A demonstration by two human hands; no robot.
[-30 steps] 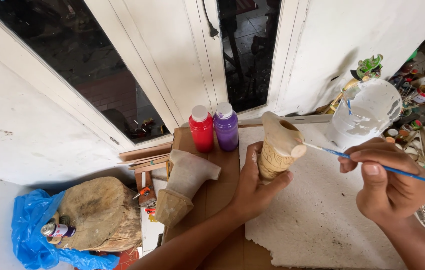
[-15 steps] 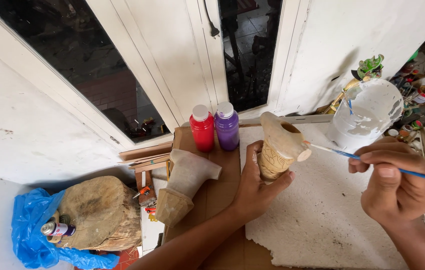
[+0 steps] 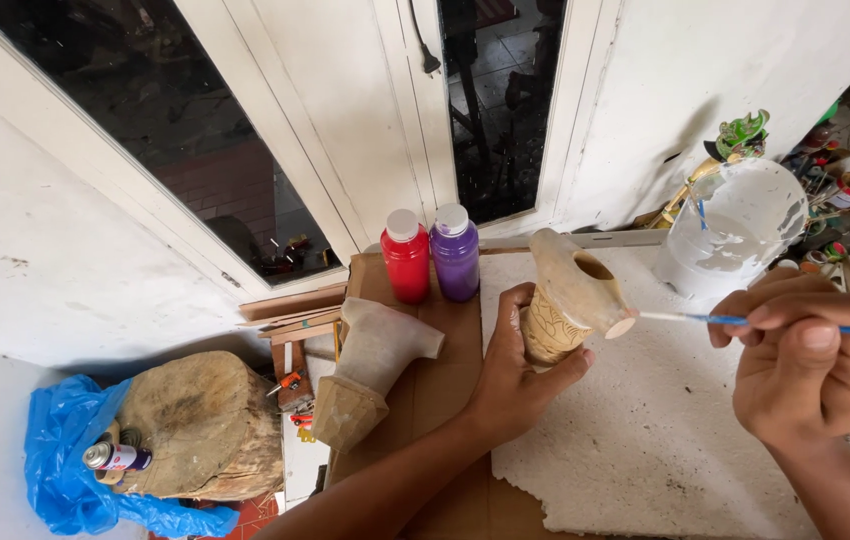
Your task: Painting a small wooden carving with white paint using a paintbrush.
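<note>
Head view: left hand [image 3: 515, 375] wrapped around the lower, carved part of a pale wooden carving [image 3: 573, 300], grip closed on it, lifted above the white foam sheet [image 3: 645, 450]. Right hand [image 3: 810, 365] pinching a thin blue-handled brush [image 3: 745, 321], grip closed on the handle, bristle tip touching the carving's rounded end, just right of the left grip. Beyond the right grip, a cloudy plastic cup [image 3: 735, 225] holding whitish liquid. Just left of the left grip and farther back, a red paint bottle [image 3: 406, 257] and a purple paint bottle [image 3: 455, 253], side by side on brown cardboard [image 3: 445, 320]. Left of the left grip, a second unpainted carved piece [image 3: 370, 370] lying on the cardboard. Well off to the left, a log stump [image 3: 205, 425] on a blue plastic bag [image 3: 65, 450], with a spray can [image 3: 117, 458] against it.
</note>
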